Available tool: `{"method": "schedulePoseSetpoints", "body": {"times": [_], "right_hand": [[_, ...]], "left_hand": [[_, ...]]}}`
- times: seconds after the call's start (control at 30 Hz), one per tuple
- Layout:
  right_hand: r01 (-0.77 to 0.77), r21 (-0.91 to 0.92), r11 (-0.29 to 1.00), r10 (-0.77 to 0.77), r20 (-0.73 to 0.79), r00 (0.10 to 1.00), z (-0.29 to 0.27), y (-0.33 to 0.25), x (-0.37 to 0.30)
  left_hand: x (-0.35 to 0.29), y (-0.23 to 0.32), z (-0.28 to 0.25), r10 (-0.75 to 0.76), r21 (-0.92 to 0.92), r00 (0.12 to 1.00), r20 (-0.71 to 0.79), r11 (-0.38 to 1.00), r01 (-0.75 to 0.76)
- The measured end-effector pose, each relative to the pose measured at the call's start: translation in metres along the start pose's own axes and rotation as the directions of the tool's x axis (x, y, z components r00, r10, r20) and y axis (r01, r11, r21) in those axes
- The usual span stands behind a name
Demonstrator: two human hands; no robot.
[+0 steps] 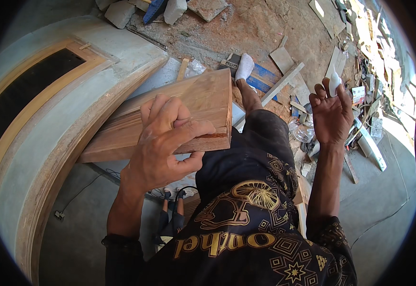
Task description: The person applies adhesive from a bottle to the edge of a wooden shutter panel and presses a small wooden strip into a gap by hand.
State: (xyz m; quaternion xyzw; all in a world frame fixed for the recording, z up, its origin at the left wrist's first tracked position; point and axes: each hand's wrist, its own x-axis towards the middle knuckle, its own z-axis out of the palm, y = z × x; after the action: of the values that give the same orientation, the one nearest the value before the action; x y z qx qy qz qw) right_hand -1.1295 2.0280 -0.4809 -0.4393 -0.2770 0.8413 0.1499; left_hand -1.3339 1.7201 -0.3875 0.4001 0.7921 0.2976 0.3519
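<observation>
A thick reddish-brown wooden piece (203,93) slants across the middle left, its squared end toward me. A dark, rough crack runs along the lower edge near that end. My left hand (165,133) lies over this edge, index finger stretched along the wood by the crack. Its other fingers bend over the upper face, and the thumb stands apart below. Raised on the right, clear of the wood, my right hand (332,112) is closed around a small white nozzle bottle (334,83), tip upward, pinched between thumb and fingers.
A curved frame (136,71) with a dark panel stands at left, beside the wood. My socked foot (244,66) rests among rubble, blue pieces and a wooden strip (284,83). Scrap litters the right side. Another person's legs (169,214) show below; a cable (384,217) crosses the floor.
</observation>
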Motion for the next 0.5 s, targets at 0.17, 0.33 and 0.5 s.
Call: {"method": "schedulePoseSetpoints", "body": {"times": [0.17, 0.33, 0.5], "right_hand": [[0.005, -0.007, 1.0, -0.005, -0.002, 1.0, 0.0031, -0.0008, -0.0002], [0.008, 0.062, 0.998, -0.009, 0.017, 1.0, 0.005, -0.0012, 0.0001], [0.006, 0.067, 0.998, -0.008, 0.019, 1.0, 0.0044, -0.0009, 0.0008]], "left_hand": [[0.0, 0.0007, 0.0001, -0.003, 0.0, 1.0, 0.004, 1.0, 0.003], [-0.0001, -0.0046, 0.001, 0.064, 0.048, 0.998, -0.013, 0.997, -0.064], [-0.0001, 0.0015, -0.0015, -0.023, 0.006, 0.999, 0.025, 1.0, 0.022]]}}
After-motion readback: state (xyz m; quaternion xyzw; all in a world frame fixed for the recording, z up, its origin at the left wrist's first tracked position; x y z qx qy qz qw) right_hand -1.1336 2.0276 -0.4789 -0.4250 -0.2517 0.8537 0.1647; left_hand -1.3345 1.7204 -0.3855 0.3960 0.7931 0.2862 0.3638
